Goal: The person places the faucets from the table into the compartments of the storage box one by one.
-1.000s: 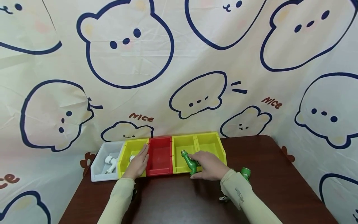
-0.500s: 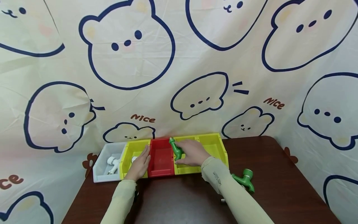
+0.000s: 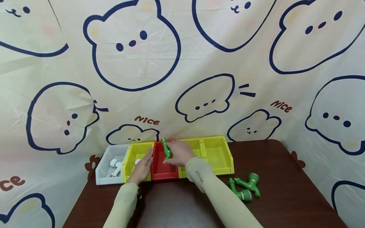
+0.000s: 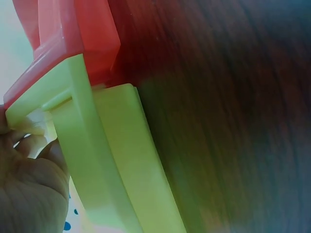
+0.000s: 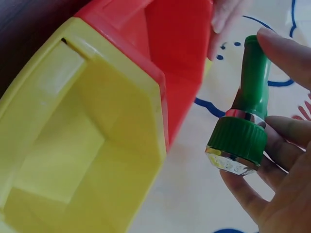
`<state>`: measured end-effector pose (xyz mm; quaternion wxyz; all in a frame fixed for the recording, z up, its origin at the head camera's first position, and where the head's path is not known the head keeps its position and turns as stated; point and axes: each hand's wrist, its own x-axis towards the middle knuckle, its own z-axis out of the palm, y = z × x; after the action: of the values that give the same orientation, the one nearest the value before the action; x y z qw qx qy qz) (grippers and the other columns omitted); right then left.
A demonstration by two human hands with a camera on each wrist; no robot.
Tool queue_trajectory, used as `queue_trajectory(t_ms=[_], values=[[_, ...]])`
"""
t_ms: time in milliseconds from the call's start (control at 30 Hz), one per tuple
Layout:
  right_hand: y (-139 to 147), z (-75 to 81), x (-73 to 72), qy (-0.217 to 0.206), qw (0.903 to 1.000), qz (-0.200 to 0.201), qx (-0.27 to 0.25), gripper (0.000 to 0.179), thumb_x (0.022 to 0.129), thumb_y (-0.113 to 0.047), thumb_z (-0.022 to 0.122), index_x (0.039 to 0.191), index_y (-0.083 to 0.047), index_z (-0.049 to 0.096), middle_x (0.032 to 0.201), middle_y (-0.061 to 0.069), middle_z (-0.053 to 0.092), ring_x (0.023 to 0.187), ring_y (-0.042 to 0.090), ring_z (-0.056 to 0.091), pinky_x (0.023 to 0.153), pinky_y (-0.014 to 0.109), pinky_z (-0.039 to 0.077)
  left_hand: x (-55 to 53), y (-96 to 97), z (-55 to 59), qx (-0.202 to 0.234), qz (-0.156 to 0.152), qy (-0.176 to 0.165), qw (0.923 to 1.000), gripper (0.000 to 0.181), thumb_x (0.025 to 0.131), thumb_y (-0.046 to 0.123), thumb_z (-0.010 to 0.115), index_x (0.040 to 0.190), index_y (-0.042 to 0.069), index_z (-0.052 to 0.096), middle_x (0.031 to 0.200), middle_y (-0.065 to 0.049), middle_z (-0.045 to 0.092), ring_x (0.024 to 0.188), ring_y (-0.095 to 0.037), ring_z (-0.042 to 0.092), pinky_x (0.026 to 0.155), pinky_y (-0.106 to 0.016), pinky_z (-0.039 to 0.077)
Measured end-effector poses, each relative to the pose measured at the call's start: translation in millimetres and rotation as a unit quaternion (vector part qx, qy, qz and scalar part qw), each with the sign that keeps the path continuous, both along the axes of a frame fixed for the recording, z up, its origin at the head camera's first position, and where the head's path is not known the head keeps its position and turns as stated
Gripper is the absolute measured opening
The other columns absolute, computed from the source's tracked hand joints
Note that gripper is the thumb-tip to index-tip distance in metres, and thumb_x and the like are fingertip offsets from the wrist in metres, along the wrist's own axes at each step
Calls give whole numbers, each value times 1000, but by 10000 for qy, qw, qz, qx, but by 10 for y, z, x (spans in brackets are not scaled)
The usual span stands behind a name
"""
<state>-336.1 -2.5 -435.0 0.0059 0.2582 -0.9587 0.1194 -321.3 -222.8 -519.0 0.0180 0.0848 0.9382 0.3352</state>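
In the head view my right hand (image 3: 181,153) pinches a green plastic tap (image 3: 167,149) above the red bin (image 3: 164,164). Up close in the right wrist view, the tap (image 5: 245,107) hangs between thumb and fingers, its ribbed green knob with a clear end facing down. My left hand (image 3: 141,168) lies with fairly straight fingers on the yellow bin (image 3: 129,155) left of the red one, along their shared wall. Something white inside that yellow bin is mostly hidden by the left hand. The left wrist view shows the hand (image 4: 34,189) against the bin's rim.
A white bin (image 3: 102,172) at the left end holds a white tap (image 3: 115,166). Two yellow compartments (image 3: 216,155) stand right of the red bin. Two more green taps (image 3: 252,183) lie on the brown table (image 3: 273,164) near the right forearm. A patterned cloth hangs behind.
My right hand has carried the green tap leftward, from the yellow compartment to above the red bin. The left hand has stayed in place. Taps beneath the right forearm have come into view.
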Motion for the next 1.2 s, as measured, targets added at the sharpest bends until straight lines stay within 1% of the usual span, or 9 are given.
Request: queue_trajectory(t_ms=[133,233,300,467,633,800,867,1033,1200], values=[[-92,-106,-48,59,9996,-92,252,83,85,-57,79,153,-18,53,150,3,60,136,23,54,114,46,47,-2,0,4,65,-18,29,10000,55,114,29,32,165,11,21,173,-11,17,158,-37,23,128,-58,21],[-111,-191,-55,139,9990,-149,409,83,86,-59,78,154,-19,52,148,3,61,133,23,55,115,47,47,3,16,3,151,12,35,9999,54,114,29,33,165,12,23,173,-9,19,158,-35,23,128,-57,21],[-114,-242,-52,161,9988,-191,420,84,86,-59,77,154,-18,52,147,3,61,133,24,56,117,48,45,3,29,0,200,16,47,9998,54,114,29,33,165,11,24,173,-9,20,158,-35,23,128,-57,22],[-180,-322,-45,195,9988,-214,392,86,85,-60,77,155,-17,51,149,4,61,138,26,55,120,50,41,6,26,-5,285,47,39,9996,53,114,28,33,165,12,24,173,-9,20,158,-35,23,128,-57,21],[-265,-414,-52,346,9976,-184,576,88,85,-63,76,155,-17,50,147,4,62,137,26,57,119,48,44,9,4,-17,425,94,-32,9990,53,115,29,31,165,14,24,173,-7,19,159,-34,22,128,-56,20],[-330,-496,-63,638,9942,-212,839,88,85,-65,75,155,-18,51,141,2,65,129,22,60,116,45,46,13,-1,-32,530,158,-107,9984,54,115,31,30,166,17,23,173,-5,18,159,-33,22,128,-57,20],[-357,-518,-68,727,9934,-198,868,87,84,-65,76,154,-17,52,139,2,66,127,22,61,114,45,48,18,-6,-42,568,235,-163,9980,53,114,32,31,166,20,23,173,-5,20,158,-33,23,128,-57,21],[-412,-580,-77,763,9925,-171,939,87,84,-65,76,152,-16,52,135,3,68,124,22,63,111,44,51,37,-20,-60,738,332,-261,9964,53,114,35,31,165,25,24,171,-4,25,156,-34,29,127,-58,24],[-429,-669,-80,784,9920,-184,973,86,84,-66,76,151,-16,53,131,1,69,119,20,64,105,40,53,45,-18,-67,778,315,-188,9963,52,115,35,31,165,24,25,170,-8,28,154,-37,31,126,-59,26]])
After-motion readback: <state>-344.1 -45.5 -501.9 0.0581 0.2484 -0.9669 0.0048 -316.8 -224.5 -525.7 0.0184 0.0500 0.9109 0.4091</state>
